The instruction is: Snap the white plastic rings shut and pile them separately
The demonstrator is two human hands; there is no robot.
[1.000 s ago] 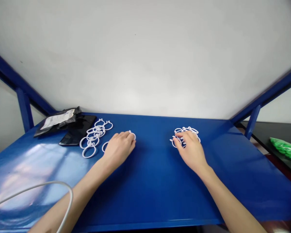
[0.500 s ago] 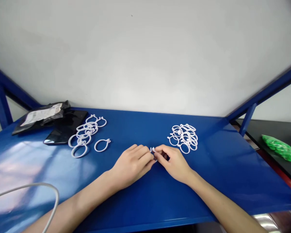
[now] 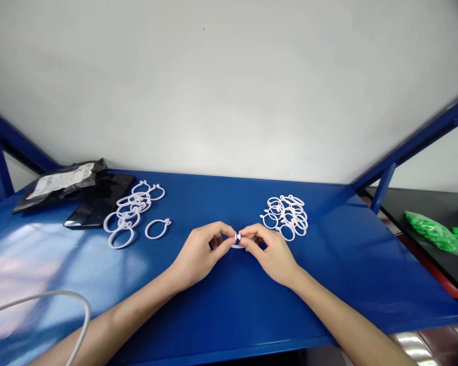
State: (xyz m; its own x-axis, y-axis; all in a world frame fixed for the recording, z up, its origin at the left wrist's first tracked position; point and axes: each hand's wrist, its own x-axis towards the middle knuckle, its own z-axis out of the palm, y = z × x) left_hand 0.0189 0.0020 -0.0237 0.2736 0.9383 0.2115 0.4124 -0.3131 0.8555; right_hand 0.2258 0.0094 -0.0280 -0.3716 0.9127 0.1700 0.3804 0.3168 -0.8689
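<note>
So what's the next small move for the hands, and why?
Probably press together the ends of the held ring: the left hand and right hand pinch it from opposite sides, with those ends showing between them. Whether they're already fastened is too small to tell.

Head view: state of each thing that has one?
Left hand: fingers pinching held ring
Right hand: fingers pinching same ring
Held ring: mostly hidden, clasp closure unclear
Lone ring: lying apart from both piles
Left ring pile: overlapping
Right ring pile: overlapping
Black packet: crumpled, partly over black device
Black device: lying flat, surface dark
Cable: curved
Green bag: lying down
</note>
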